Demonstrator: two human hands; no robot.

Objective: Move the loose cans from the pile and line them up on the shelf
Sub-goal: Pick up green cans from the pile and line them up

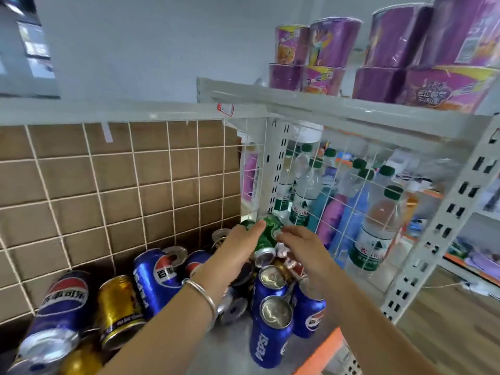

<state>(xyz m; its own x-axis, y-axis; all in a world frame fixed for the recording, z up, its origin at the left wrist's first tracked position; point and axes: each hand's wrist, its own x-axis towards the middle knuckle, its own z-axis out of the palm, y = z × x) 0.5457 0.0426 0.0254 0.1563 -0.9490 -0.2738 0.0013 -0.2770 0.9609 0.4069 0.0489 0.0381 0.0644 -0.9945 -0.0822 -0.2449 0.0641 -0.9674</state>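
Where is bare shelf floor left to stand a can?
Only at the front: bare shelf floor between the left forearm and the front Pepsi can. The can pile at left and the corner by the green can are crowded.

Left hand (235, 250) is covering part of the green can (268, 234), grip unclear | right hand (304, 246) is blurring at the fingertips (284, 236) | cups (460, 36) are running off the top edge | blue can (58, 315) is being cropped at bottom
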